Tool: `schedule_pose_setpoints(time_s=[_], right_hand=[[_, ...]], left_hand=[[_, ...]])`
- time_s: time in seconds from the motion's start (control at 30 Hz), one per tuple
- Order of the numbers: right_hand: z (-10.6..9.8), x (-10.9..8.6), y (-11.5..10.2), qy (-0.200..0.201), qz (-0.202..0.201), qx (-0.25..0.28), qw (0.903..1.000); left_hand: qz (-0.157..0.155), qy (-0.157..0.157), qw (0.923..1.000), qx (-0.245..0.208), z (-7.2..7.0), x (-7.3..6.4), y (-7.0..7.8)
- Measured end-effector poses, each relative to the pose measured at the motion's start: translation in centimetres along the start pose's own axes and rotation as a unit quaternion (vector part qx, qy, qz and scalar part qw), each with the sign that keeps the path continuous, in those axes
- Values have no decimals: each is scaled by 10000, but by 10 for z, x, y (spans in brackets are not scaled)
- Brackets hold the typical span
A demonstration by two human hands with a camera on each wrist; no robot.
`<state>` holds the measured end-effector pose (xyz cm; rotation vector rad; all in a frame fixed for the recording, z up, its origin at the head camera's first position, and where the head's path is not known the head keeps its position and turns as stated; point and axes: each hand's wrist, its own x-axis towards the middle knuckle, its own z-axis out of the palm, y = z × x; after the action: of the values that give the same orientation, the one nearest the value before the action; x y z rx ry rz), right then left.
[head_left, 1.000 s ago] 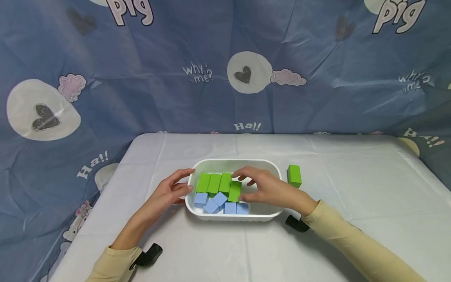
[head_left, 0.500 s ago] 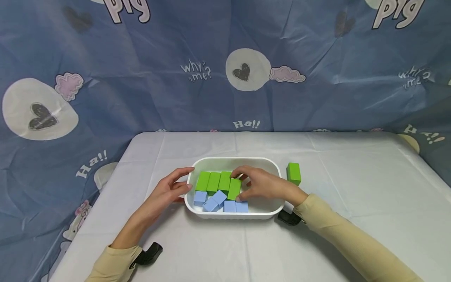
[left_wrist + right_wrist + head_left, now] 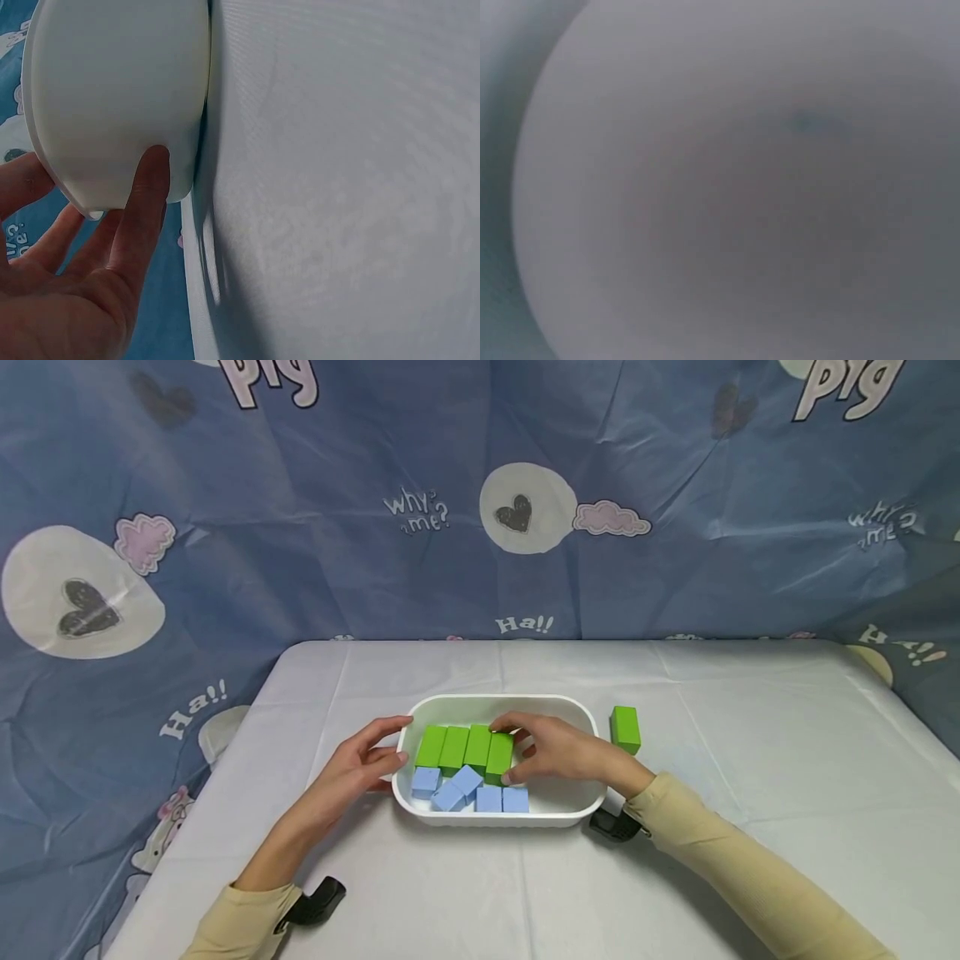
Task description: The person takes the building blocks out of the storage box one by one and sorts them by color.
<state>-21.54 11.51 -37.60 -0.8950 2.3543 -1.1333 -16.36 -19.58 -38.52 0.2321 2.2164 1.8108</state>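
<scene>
Inside a white plastic bin, several green blocks lie side by side in a row. My right hand reaches over the bin's right side and pinches the rightmost green block lengthwise, index finger at its far end and thumb at its near end. Several smaller blue blocks lie in front of the row, some of them turned askew. My left hand touches the bin's left end with fairly straight fingers. The left wrist view shows one finger flat on the bin's outer wall. In the right wrist view the pale bin is blurred.
One more green block stands on the white-covered table, outside the bin to the right. Behind the table hangs a blue printed cloth. A black wrist device sits under the right wrist close to the bin's front right corner.
My right thumb and index finger have closed on the rightmost green block. It has slid slightly toward the far side, more in line with the row. My left hand has stayed in place.
</scene>
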Motion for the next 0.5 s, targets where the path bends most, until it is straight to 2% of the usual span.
schedule_pose_setpoints(time_s=[0.23, 0.37, 0.5], right_hand=[[1, 0, -1, -27, 136, -101, 9999], [1, 0, -3, 44, 224, -372, 9990], [2, 0, -3, 136, 153, -524, 9984]], left_hand=[[-16, 14, 10000, 30, 0, 0, 0], [-1, 8, 10000, 25, 0, 0, 0], [-2, 29, 10000, 50, 0, 0, -1]])
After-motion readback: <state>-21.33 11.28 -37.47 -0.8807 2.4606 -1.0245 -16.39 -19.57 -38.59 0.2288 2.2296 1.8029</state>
